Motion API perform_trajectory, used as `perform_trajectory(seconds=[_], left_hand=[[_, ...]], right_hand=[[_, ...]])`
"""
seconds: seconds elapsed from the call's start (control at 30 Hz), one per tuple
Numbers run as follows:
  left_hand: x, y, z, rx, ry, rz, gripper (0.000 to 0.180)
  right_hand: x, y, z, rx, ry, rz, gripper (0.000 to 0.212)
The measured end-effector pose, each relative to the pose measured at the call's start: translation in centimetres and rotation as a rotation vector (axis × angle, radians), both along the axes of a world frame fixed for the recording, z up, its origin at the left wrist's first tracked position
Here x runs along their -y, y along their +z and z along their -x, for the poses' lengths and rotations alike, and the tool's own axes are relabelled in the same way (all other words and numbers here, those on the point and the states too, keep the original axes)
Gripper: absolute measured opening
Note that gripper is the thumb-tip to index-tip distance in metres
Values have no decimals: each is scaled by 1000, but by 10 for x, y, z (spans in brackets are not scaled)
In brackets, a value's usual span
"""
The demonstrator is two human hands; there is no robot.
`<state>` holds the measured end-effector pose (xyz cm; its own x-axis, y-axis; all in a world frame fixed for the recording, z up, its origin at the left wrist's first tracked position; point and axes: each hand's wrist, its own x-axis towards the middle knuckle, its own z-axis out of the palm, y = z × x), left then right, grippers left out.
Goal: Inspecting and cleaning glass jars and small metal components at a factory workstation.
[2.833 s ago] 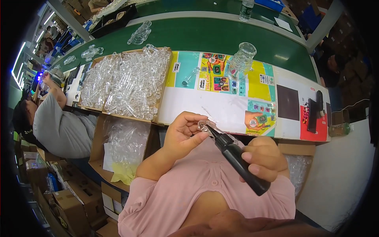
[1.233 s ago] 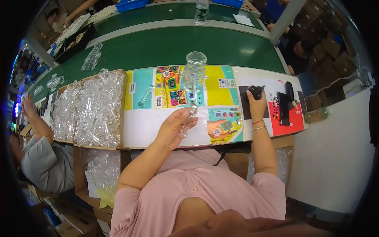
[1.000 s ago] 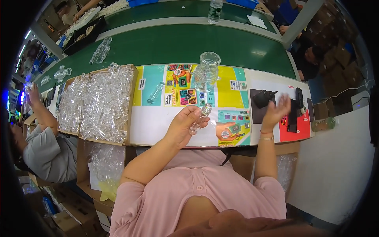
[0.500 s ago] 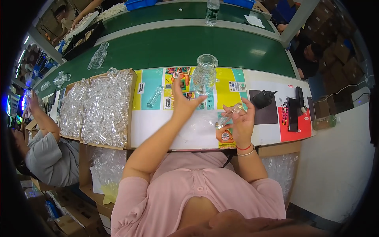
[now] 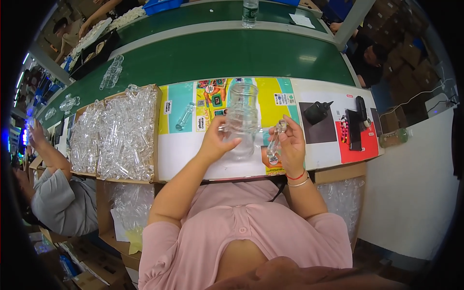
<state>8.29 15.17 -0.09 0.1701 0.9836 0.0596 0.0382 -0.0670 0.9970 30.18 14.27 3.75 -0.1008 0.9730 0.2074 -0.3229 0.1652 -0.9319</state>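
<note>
A large clear, ribbed jar-like vessel [image 5: 243,108] is tilted in front of me over the printed mat. My left hand [image 5: 217,141] grips it low on its left side, with the thumb toward me. In my right hand [image 5: 292,149], just right of the vessel, a small clear tube-shaped piece [image 5: 274,144] is pinched between thumb and fingers and points downward. A similar clear tube [image 5: 185,116] lies on the mat to the left. Whether the held piece touches the vessel cannot be made out.
A cardboard box [image 5: 157,130] full of clear pieces stands at left. On the right lie a black dropper bottle [image 5: 317,112], a phone [image 5: 354,130] and a beaded strap [image 5: 344,131]. Clear assembled pieces [image 5: 111,72] rest on the green belt [image 5: 208,55]. A co-worker [image 5: 63,193] sits at far left.
My left hand has taken hold of the large vessel, which has come nearer to me and tipped over from upright. The small piece in my right hand has turned more steeply downward.
</note>
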Motion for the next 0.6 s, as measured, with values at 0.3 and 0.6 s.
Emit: perform_trajectory(seconds=[0.3,0.6], left_hand=[[91,66,8,630,49,-99,90],[107,76,15,633,62,-119,89]], right_hand=[[38,23,25,-26,346,-181,46],[52,30,31,57,373,-195,43]])
